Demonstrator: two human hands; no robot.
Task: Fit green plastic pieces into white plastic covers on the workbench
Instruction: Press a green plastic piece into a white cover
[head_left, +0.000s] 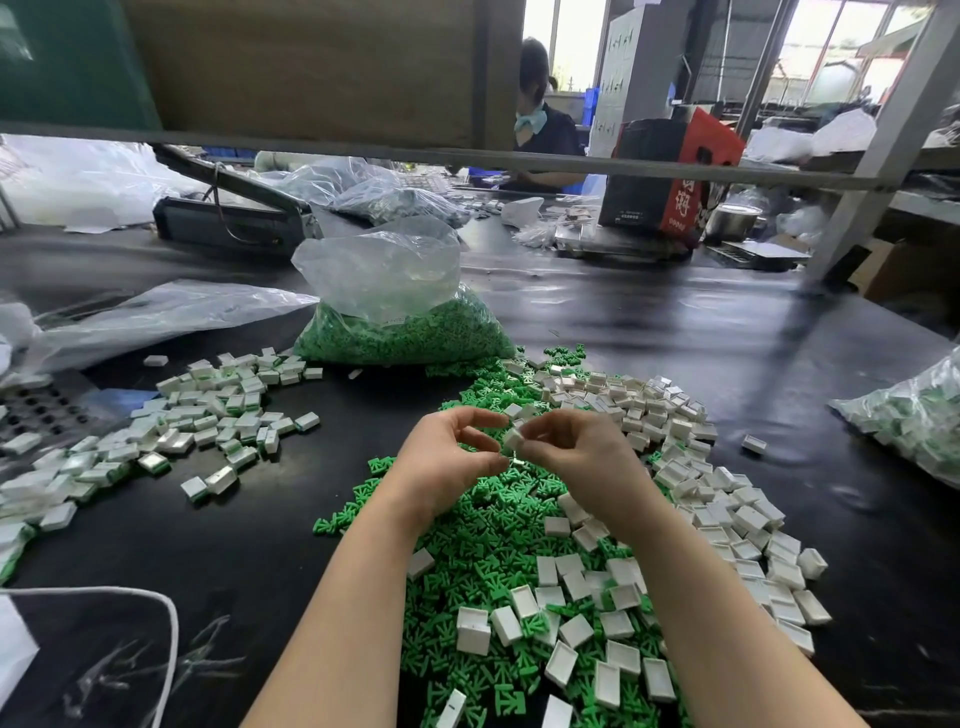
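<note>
Two bare hands meet above a black workbench (727, 332) in the head view, working over a heap of loose green plastic pieces (467, 551). The right hand (576, 457) pinches a small white plastic cover (513, 440) between thumb and curled fingers; the left hand (447, 462) has its fingers curled in toward the same cover, thumb tip close against it (whether it holds a green piece of its own cannot be told). Empty white covers (727, 499) lie scattered over and to the right of the green heap. To the left, well apart, sits a spread of covers already showing green at their edges (208, 421). Behind the heap stands an open clear bag (395, 306) filled with more green pieces, and another clear bag of white-and-green parts (914, 415) rests at the right edge. Across the bench, a second person (540, 119) sits beside a red and black carton (670, 176).
</note>
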